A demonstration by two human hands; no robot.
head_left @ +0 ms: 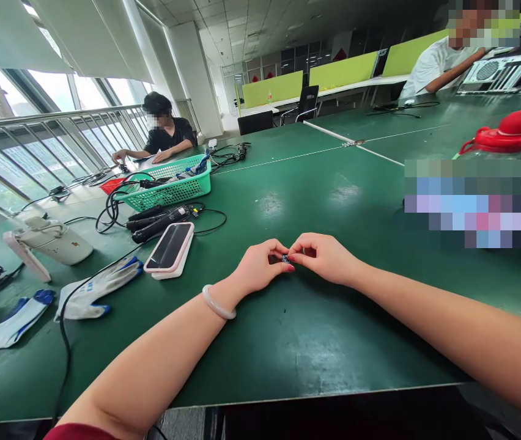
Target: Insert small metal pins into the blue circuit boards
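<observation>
Over the green table, my left hand [260,266] and my right hand [327,256] meet fingertip to fingertip. Between them is a tiny dark piece [286,259] with a bluish shine, too small to name. The thumb and fingers of my left hand pinch it from the left. My right hand is closed too, its fingertips pressed against the piece from the right. Most of the piece is hidden by the fingers. A pale bangle circles my left wrist.
Left of my hands lie a phone [170,247], work gloves [98,287], black hair-tool-like handles [159,221] with cables, and a green basket [164,194]. A white jug [59,241] stands further left. A red-lidded bottle [503,137] is at right. Two people sit across the table.
</observation>
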